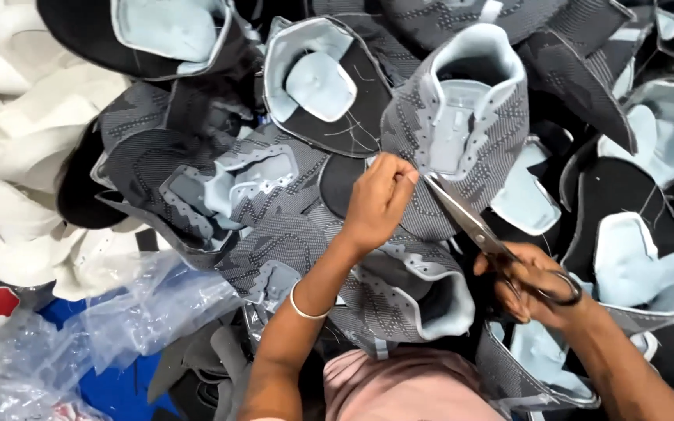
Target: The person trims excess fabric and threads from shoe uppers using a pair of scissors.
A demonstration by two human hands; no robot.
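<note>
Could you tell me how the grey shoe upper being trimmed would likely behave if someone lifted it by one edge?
The grey shoe upper probably flops: it is thin knit fabric without a sole. Its padded collar holds shape, so likely some spring. Probably light.

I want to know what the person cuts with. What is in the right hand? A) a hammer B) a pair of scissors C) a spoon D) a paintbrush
B: the right hand has its fingers through the dark handles of a pair of scissors, whose metal blades point toward the left hand pinching a grey shoe upper.
</note>
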